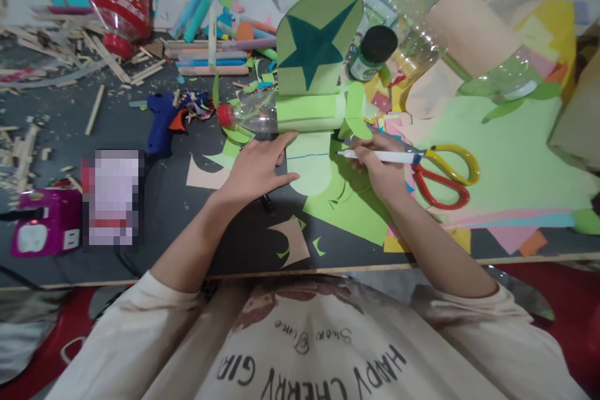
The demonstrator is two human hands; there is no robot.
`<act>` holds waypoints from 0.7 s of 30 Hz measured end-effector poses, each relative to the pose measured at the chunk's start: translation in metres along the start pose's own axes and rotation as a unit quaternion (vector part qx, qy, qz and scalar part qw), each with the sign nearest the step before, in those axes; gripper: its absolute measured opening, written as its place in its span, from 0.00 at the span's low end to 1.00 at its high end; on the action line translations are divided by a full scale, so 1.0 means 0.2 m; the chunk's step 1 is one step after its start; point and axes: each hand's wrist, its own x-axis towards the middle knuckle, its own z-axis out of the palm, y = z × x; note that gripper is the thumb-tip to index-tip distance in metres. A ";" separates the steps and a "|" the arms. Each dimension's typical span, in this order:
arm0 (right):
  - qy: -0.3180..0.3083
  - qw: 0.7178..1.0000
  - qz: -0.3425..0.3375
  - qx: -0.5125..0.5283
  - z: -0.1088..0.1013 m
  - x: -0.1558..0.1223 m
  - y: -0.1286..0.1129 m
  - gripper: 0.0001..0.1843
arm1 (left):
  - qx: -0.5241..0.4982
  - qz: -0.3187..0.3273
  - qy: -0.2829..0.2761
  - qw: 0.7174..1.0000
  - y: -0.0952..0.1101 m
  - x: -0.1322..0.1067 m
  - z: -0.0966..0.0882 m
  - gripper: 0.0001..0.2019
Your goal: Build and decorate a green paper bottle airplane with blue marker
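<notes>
A plastic bottle [250, 119] with a red cap lies on the dark table [154, 225], wrapped in light green paper, with an upright green wing [319, 37] bearing a dark star. My left hand [255, 169] lies flat, fingers spread, pressing the edge of a rounded light green paper wing [309, 172] that carries a drawn blue line. My right hand [379, 165] grips a white pen [375, 155], its tip at the right end of that line.
Red and yellow scissors [445, 178] lie right of my right hand on coloured paper sheets [506, 162]. A blue glue gun [162, 122], a purple power strip [44, 231], wooden sticks [94, 53], markers and a dark-capped bottle [372, 53] surround the work.
</notes>
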 end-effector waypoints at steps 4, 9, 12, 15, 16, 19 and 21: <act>-0.033 0.999 -0.026 -0.016 0.01 -0.03 0.02 0.06 | -0.002 0.001 0.004 1.000 0.00 0.00 0.00 0.33; -0.033 0.997 -0.034 -0.061 0.01 -0.03 0.05 0.03 | -0.003 0.008 0.010 1.000 0.00 0.00 0.00 0.33; -0.025 0.997 -0.034 -0.063 0.01 -0.02 0.05 0.03 | -0.002 0.009 0.014 1.000 0.00 0.00 0.00 0.33; -0.028 0.996 -0.043 -0.073 0.01 -0.03 0.04 0.03 | -0.001 0.008 0.012 1.000 0.00 0.00 0.00 0.32; -0.029 0.995 -0.046 -0.078 0.01 -0.03 0.04 0.04 | -0.001 0.008 0.011 1.000 0.00 0.00 0.00 0.32; -0.022 0.993 -0.062 -0.096 0.02 -0.04 0.02 0.04 | -0.001 0.009 0.011 1.000 0.00 0.00 0.00 0.33; -0.017 0.990 -0.079 -0.112 0.02 -0.05 0.01 0.05 | -0.001 0.007 0.009 1.000 0.00 0.00 0.00 0.33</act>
